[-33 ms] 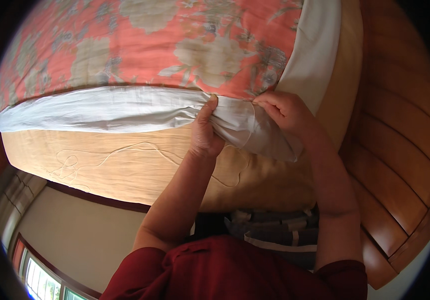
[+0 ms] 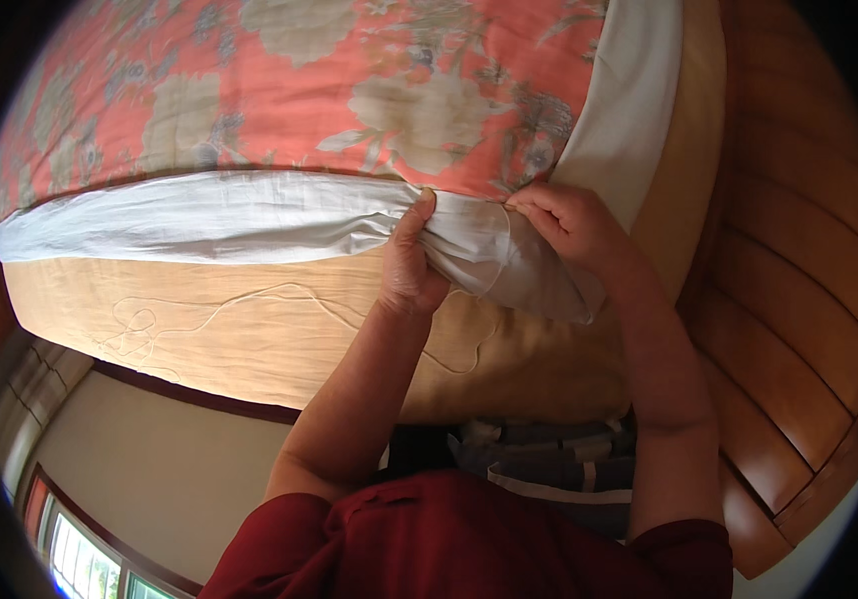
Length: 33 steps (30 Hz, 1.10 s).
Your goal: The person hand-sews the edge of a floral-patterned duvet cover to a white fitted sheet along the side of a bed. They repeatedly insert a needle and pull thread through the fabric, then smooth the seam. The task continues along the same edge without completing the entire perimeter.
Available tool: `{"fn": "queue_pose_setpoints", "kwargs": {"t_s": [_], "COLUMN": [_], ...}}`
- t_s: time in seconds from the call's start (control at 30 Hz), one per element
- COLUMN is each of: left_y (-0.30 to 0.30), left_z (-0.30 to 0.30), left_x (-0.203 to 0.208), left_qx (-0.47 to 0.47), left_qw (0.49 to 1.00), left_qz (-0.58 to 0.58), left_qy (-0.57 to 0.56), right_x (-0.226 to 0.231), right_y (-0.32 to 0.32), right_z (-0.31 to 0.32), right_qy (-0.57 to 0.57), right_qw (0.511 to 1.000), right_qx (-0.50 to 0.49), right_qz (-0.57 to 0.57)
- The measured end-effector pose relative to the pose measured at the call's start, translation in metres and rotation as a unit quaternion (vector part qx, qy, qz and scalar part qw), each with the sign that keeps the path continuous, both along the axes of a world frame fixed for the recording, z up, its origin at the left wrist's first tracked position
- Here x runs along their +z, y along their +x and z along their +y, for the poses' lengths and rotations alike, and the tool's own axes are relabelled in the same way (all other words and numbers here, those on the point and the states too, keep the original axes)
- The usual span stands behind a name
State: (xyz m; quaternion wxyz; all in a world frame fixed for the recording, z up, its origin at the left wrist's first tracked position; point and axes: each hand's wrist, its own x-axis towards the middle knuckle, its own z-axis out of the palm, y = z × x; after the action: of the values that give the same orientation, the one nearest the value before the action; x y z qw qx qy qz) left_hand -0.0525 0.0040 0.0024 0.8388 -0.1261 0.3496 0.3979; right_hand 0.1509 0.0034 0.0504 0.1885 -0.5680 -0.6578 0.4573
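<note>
A quilt (image 2: 279,95) with a coral, flowered top lies spread over the bed, its white border (image 2: 219,215) folded along the near side. My left hand (image 2: 412,262) is closed on this border, thumb on top by the seam, and the cloth bunches into creases around it. To its right, my right hand (image 2: 567,218) pinches at the seam where coral meets white. Whatever is between those fingertips is too small to make out. Pale thread (image 2: 294,287) runs from near the right fingertips over the white cloth and lies in loose loops on the tan sheet (image 2: 214,334).
A wooden headboard or panel (image 2: 799,290) with grooves stands along the right. Below the bed's near edge are dark striped folded fabrics (image 2: 559,469), close to my body. At the lower left are a pale floor or wall surface (image 2: 169,439) and a bright window (image 2: 89,554).
</note>
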Motion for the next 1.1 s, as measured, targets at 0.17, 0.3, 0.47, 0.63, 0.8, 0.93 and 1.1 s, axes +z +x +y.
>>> {"fn": "queue_pose_setpoints", "kwargs": {"t_s": [0.17, 0.3, 0.47, 0.63, 0.8, 0.93, 1.1], "left_y": [-0.001, -0.002, -0.002, -0.002, -0.004, -0.010, -0.013], "left_z": [0.004, 0.005, 0.007, 0.006, 0.006, 0.007, 0.011], "left_x": [0.005, 0.004, 0.004, -0.003, -0.002, -0.002, -0.002], "left_qx": [-0.004, -0.006, 0.002, -0.020, -0.024, -0.033, -0.045], "left_qw": [0.999, 0.999, 0.999, 1.000, 0.998, 0.995, 0.990], "left_qz": [-0.026, -0.032, -0.040, -0.001, -0.052, -0.086, -0.128], "left_qy": [-0.020, -0.030, -0.029, -0.021, -0.028, -0.024, -0.040], "right_x": [-0.006, -0.009, -0.009, -0.008, -0.009, -0.008, -0.011], "right_y": [-0.002, -0.002, -0.001, -0.008, -0.010, -0.016, -0.018], "right_z": [0.000, 0.000, -0.003, -0.003, -0.003, -0.002, 0.000], "right_qy": [-0.021, -0.022, -0.027, -0.047, -0.060, -0.066, -0.056], "right_qw": [1.000, 1.000, 1.000, 0.999, 0.998, 0.998, 0.998], "right_qx": [-0.007, 0.000, 0.008, -0.005, 0.003, -0.003, -0.004], "right_qz": [0.011, 0.006, -0.005, 0.004, -0.001, -0.010, -0.022]}}
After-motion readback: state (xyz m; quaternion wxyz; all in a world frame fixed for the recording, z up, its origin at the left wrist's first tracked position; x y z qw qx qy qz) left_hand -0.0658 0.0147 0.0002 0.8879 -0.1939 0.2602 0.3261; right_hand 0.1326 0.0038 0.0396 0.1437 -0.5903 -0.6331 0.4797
